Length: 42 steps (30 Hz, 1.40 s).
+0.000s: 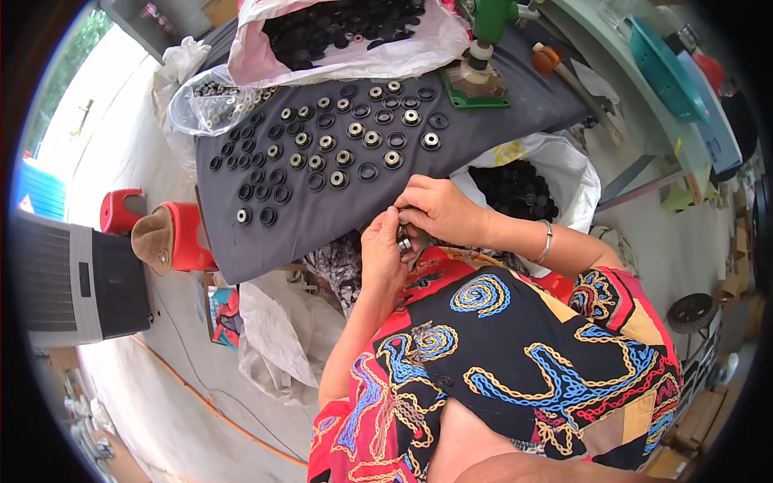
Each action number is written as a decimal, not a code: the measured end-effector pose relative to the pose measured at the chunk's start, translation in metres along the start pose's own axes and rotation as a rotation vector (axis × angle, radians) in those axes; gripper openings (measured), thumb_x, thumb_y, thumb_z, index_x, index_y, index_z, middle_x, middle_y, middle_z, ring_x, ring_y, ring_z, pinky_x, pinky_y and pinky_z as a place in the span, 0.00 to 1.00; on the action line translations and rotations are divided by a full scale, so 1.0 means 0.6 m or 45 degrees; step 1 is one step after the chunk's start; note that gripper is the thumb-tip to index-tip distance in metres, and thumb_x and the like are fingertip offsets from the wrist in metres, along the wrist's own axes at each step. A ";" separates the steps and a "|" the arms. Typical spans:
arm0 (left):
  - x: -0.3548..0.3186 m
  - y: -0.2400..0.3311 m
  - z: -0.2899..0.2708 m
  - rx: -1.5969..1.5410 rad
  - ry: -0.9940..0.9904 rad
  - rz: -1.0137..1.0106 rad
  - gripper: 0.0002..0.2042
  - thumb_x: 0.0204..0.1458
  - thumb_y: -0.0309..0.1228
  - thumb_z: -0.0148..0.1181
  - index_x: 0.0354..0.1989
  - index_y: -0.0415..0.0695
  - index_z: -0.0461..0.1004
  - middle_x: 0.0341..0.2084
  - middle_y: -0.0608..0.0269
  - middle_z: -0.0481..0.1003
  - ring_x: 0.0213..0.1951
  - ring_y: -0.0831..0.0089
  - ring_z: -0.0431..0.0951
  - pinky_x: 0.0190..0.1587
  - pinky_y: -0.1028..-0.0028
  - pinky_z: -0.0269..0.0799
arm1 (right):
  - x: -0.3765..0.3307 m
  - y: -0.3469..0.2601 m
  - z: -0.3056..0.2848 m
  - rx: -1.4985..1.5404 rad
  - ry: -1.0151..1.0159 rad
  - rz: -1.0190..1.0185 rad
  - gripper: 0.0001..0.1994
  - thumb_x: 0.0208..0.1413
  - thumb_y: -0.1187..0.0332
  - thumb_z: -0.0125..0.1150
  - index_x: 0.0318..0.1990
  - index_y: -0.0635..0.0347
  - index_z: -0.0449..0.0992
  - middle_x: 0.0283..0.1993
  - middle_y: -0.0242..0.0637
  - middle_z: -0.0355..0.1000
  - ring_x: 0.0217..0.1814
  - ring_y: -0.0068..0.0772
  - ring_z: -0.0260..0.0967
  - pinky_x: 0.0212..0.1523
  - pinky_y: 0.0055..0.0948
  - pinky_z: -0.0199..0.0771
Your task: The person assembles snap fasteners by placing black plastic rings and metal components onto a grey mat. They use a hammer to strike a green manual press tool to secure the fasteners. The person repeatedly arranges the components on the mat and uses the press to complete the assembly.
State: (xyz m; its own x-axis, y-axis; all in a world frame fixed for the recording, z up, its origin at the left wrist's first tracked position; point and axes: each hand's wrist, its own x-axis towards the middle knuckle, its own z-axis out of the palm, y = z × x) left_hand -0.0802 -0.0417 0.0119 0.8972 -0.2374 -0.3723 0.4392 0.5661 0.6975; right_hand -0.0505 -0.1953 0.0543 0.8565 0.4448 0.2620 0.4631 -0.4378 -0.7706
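My left hand and my right hand meet at the near edge of a cloth-covered table. Closed fingers of the left hold small shiny metal bushings; their exact number is hidden. The right hand pinches at a small metal piece just above them, its fingertips touching the left's. On the dark cloth beyond lie several black rubber rings, spread in loose rows. Many of them have a round metal bushing with a centre hole sitting in them.
At the back lies a white sack of black parts. A clear bag of metal bushings sits left of it. A green hand press and a hammer are at back right. Another sack of black parts stands beside my right forearm.
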 end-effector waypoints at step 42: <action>-0.006 0.047 -0.001 -0.212 0.012 -0.038 0.12 0.63 0.35 0.50 0.38 0.37 0.73 0.22 0.60 0.73 0.19 0.71 0.71 0.16 0.78 0.55 | 0.146 0.103 -0.145 -1.176 -0.166 0.260 0.08 0.44 0.70 0.66 0.27 0.68 0.79 0.31 0.53 0.75 0.38 0.54 0.75 0.42 0.45 0.75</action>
State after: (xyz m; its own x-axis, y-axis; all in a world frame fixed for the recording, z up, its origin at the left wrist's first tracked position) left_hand -0.0711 -0.0243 0.0322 0.8831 -0.2492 -0.3975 0.4515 0.6821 0.5753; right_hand 0.0730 -0.2513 0.0799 0.9343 0.3508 0.0637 0.3525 -0.9357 -0.0163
